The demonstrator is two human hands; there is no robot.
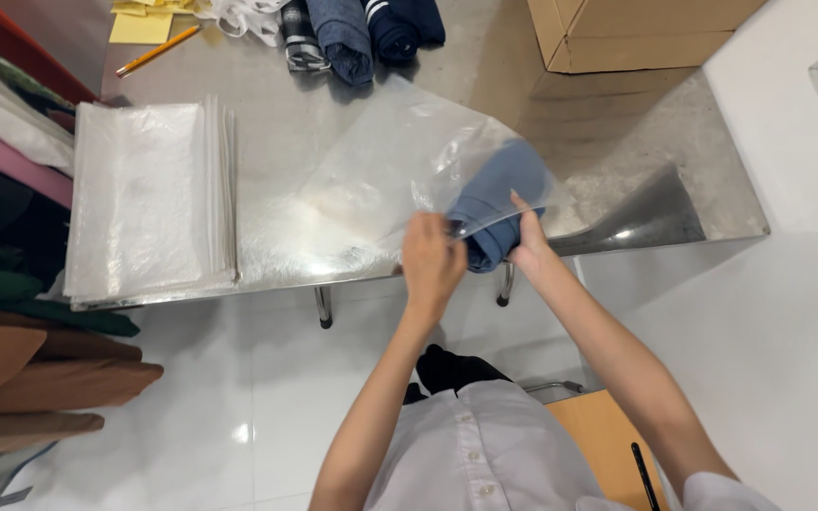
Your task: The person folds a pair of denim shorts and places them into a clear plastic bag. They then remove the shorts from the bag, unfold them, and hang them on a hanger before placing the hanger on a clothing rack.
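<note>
Two hands of ours meet at the near edge of the steel worktop. Our left hand pinches the mouth of a clear plastic bag, its fingers closed on the film. Our right hand grips a folded blue garment, fingers clamped on its near end, while most of the cloth already sits inside the bag's opening. The bag is lifted and spreads away from us over the worktop, its far corner up off the surface.

To our left a thick stack of flat clear bags lies on the worktop, well apart from the hands. At the far edge we see several rolled dark blue and grey garments side by side, a yellow pencil beside yellow notes, and a cardboard box at the far right corner. Beyond the left edge of the worktop a pile of folded clothes in pink, black, green and brown shows. Below us we see our white buttoned shirt and a white tiled floor.
</note>
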